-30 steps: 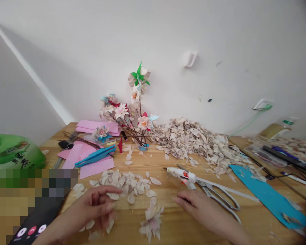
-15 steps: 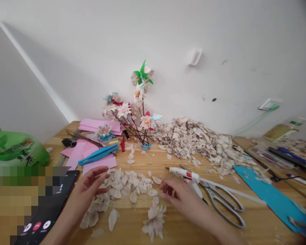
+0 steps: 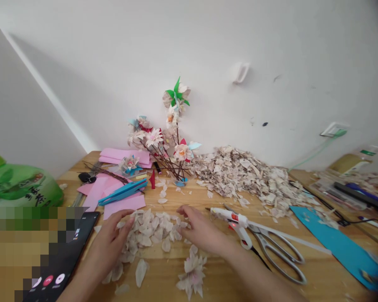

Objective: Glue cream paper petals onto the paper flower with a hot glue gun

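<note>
Head view: both hands work a small pile of cream paper petals [image 3: 151,233] on a wooden tabletop [image 3: 164,272]. Left hand [image 3: 113,235] is half open, fingers curved, fingertips at the pile's left side, nothing clearly held. Right hand [image 3: 201,230] is loosely curled, fingertips at the pile's right edge; no petal shows in its grip, though the fingers hide some of the pile. The step in hand looks like sorting or gathering petals; both hands are pressed in at the pile from either side.

A finished paper flower head [image 3: 192,272] lies just below the pile, with a loose petal [image 3: 141,272] to its left. A hot glue gun [image 3: 229,220], red light on, rests near the right hand, on top of steel scissors [image 3: 280,260]. Further back sit a large petal heap [image 3: 239,176], pink paper sheets [image 3: 124,205] and a paper flower branch [image 3: 154,138]. A phone [image 3: 63,256] lies beside the left forearm.
</note>
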`<act>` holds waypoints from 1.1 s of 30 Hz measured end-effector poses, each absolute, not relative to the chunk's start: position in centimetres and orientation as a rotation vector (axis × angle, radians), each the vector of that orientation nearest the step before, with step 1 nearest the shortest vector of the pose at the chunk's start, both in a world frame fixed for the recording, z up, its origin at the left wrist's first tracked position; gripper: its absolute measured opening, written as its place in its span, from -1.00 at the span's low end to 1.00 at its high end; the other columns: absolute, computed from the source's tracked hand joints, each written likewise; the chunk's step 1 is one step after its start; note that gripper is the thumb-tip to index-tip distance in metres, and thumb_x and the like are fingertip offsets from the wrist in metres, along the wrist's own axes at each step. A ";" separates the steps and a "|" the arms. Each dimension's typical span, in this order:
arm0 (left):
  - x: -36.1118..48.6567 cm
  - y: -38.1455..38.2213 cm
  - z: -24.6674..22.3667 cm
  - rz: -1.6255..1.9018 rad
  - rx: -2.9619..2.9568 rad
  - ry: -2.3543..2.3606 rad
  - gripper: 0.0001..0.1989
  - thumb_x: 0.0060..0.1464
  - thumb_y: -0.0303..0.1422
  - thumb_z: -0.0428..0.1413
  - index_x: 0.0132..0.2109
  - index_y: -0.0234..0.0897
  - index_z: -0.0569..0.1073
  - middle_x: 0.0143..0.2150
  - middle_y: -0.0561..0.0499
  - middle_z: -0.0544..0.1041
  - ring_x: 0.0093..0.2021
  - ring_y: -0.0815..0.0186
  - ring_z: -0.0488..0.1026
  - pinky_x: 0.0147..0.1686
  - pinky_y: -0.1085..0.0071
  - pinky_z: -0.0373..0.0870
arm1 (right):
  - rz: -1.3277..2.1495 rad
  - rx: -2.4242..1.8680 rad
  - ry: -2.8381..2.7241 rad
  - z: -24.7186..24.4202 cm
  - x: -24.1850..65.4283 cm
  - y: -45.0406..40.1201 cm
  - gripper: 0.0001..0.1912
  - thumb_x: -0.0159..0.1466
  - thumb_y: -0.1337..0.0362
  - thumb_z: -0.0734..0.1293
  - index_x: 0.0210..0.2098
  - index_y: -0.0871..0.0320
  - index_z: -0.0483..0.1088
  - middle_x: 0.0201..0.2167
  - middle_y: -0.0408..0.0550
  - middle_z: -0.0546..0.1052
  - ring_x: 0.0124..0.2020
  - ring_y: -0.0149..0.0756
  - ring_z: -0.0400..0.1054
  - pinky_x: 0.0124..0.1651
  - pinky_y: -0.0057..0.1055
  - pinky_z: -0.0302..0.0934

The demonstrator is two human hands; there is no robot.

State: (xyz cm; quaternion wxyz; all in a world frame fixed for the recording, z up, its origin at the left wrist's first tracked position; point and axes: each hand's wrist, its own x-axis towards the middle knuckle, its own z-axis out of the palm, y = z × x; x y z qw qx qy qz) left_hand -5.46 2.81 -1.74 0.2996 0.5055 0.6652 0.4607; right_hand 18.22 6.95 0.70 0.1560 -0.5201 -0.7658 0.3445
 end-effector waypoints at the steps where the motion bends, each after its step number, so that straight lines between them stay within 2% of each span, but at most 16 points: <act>1: -5.4 2.8 -1.8 1.206 1.353 1.767 -0.75 -0.07 -0.18 0.14 -0.24 -0.16 0.52 -0.14 -0.06 0.54 -0.07 0.08 0.40 -0.06 0.29 0.26 | 0.990 -1.487 -2.193 0.5 18.0 7.0 -0.55 0.05 0.44 0.27 -0.04 0.21 0.27 0.00 0.13 0.37 0.03 -0.09 0.23 0.04 -0.17 0.09; 6: -4.8 2.8 -2.1 1.193 1.222 1.666 -0.75 -0.15 -0.19 0.20 -0.27 -0.16 0.55 -0.15 -0.06 0.55 -0.05 0.05 0.39 0.01 0.27 0.23 | 1.073 -1.448 -2.172 -0.5 16.6 7.2 -0.46 -0.03 0.52 0.25 -0.02 0.20 0.24 -0.02 0.13 0.36 -0.01 -0.10 0.27 0.02 -0.18 0.11; 9: -4.3 2.7 -2.2 1.207 1.136 1.544 -0.74 -0.12 -0.16 0.17 -0.26 -0.17 0.54 -0.19 -0.04 0.57 -0.09 0.07 0.43 -0.07 0.27 0.32 | 1.186 -1.414 -2.108 -0.9 15.8 7.6 -0.49 -0.04 0.54 0.24 -0.07 0.17 0.24 -0.11 0.04 0.40 -0.16 -0.21 0.36 -0.18 -0.31 0.24; 12: -4.3 2.8 -2.3 1.212 1.084 1.487 -0.64 -0.09 -0.08 0.12 -0.19 -0.20 0.50 -0.15 -0.05 0.55 -0.13 0.08 0.45 -0.12 0.22 0.38 | 1.301 -1.384 -2.007 -1.0 15.5 8.2 -0.55 0.00 0.54 0.21 -0.11 0.15 0.21 -0.13 0.00 0.39 -0.24 -0.32 0.40 -0.35 -0.46 0.26; 16: -4.7 3.0 -2.5 1.238 1.118 1.531 -0.52 -0.09 0.01 0.06 -0.15 -0.26 0.45 -0.07 -0.11 0.47 -0.13 0.09 0.43 -0.13 0.19 0.39 | 1.343 -1.372 -1.899 -0.9 15.9 8.7 -0.58 -0.01 0.57 0.18 -0.17 0.14 0.20 -0.11 0.00 0.35 -0.27 -0.37 0.39 -0.31 -0.45 0.26; 19: -4.9 3.1 -2.7 1.239 1.129 1.518 -0.48 -0.10 0.03 0.05 -0.13 -0.28 0.44 -0.03 -0.14 0.43 -0.08 0.08 0.40 -0.11 0.18 0.39 | 1.363 -1.369 -1.864 -1.0 16.4 8.7 -0.63 -0.02 0.56 0.18 -0.24 0.13 0.22 -0.17 -0.04 0.37 -0.29 -0.35 0.38 -0.33 -0.43 0.24; 27: -4.9 3.1 -3.2 1.247 1.145 1.525 -0.50 -0.06 0.01 0.04 -0.11 -0.29 0.41 -0.01 -0.16 0.42 -0.05 0.06 0.38 -0.07 0.12 0.35 | 1.391 -1.339 -1.814 -1.4 16.7 8.4 -0.73 0.01 0.50 0.21 -0.28 0.12 0.24 -0.25 -0.09 0.37 -0.36 -0.37 0.32 -0.37 -0.43 0.22; 33: -4.9 3.2 -3.4 1.260 1.169 1.530 -0.52 -0.04 -0.01 0.03 -0.10 -0.29 0.41 0.01 -0.16 0.41 -0.04 0.06 0.38 -0.09 0.15 0.36 | 1.392 -1.346 -1.792 -1.1 16.8 8.5 -0.77 0.01 0.48 0.25 -0.32 0.13 0.27 -0.31 -0.14 0.38 -0.45 -0.42 0.28 -0.42 -0.48 0.18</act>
